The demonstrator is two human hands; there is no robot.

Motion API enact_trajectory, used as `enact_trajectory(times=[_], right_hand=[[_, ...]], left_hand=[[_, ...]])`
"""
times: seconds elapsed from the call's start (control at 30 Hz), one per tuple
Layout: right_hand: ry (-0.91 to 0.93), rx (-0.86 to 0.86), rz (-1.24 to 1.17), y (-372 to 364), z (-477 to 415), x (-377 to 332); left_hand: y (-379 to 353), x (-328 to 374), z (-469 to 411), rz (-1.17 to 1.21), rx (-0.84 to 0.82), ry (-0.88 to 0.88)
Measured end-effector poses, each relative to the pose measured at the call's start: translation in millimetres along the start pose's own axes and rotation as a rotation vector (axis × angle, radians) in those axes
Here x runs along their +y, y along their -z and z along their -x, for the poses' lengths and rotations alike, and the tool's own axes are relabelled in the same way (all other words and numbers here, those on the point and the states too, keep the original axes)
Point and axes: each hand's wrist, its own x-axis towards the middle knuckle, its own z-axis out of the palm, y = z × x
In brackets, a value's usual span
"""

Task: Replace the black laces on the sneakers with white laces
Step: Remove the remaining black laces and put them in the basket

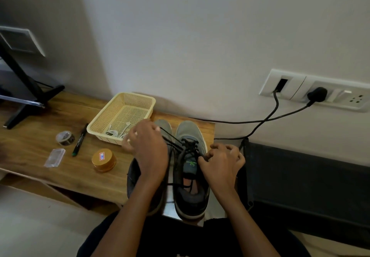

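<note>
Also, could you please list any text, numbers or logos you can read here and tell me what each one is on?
"82": blue digits, turned sideways, on the red-bordered sticker on the gold jar lid.
Green logo and word on the tongue label of the right sneaker: too small to read.
White print along the black marker: too small to read.
No other legible text.

Home room, wooden table (28, 148), wall socket panel (296, 88), black plug (317, 94)
</note>
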Motion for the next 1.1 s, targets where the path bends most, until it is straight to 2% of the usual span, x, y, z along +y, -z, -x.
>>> enact_trajectory(times=[0.07,0.13,0.2,0.33,0.4,0.47,0.7,0.8,1.0,1.1], right_hand=[[0.009,-0.018,-0.001,-1,0,-1],[0.010,-0.042,0.001,-1,-1,-2],[0.006,-0.054,-0.016,-1,-2,-3],[-0.013,-0.079,-0.055,0,-4,-2],[-0.032,-0.091,-0.083,2,-4,-1],[-0.045,-0.100,-0.096,2,-4,-2],[-0.057,-0.070,-0.049,2,-2,-3],[-0.081,-0.039,-0.014,3,0,-3],[-0.089,-0.026,-0.034,2,1,-4],[-0.084,-0.031,-0.055,2,0,-3]], left_hand=[[8,-2,-5,0.107,0.040,0.134],[10,1,-2,0.161,0.020,0.135],[8,7,4,0.159,-0.025,0.002],[0,16,19,-0.036,-0.306,-0.344],[-6,17,26,-0.194,-0.431,-0.415],[-11,17,31,-0.294,-0.476,-0.421],[-18,14,33,-0.339,-0.410,-0.441],[-19,11,33,-0.336,-0.273,-0.419],[-1,1,5,-0.079,-0.061,-0.031],[2,-2,3,0.037,-0.021,0.052]])
